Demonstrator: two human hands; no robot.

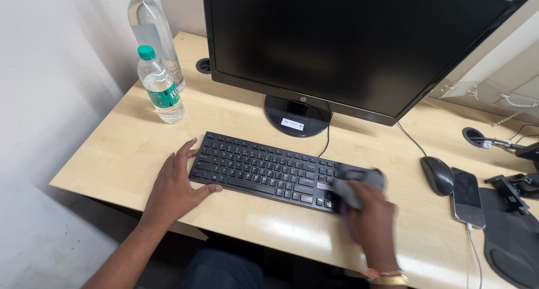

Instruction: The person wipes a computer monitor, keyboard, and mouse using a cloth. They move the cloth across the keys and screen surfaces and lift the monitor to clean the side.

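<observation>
Desk layout, seen from above.
Keyboard (269, 170) lies on the desk (112, 154) before the monitor (348, 42); two bottles (160, 87) stand behind it to the left; mouse (437, 175), then phone (467, 197), lie to its right, with a mouse pad (514, 238) beyond.

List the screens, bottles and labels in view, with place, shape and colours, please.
Monitor: back of the desk, wide black rectangle, screen dark.
Phone: right of the mouse, dark screen, lying flat.
Small bottle: back left, clear, green cap, green label.
Tall bottle: behind it, clear, white cap.
Sticker: on the monitor foot, white rectangle.
</observation>
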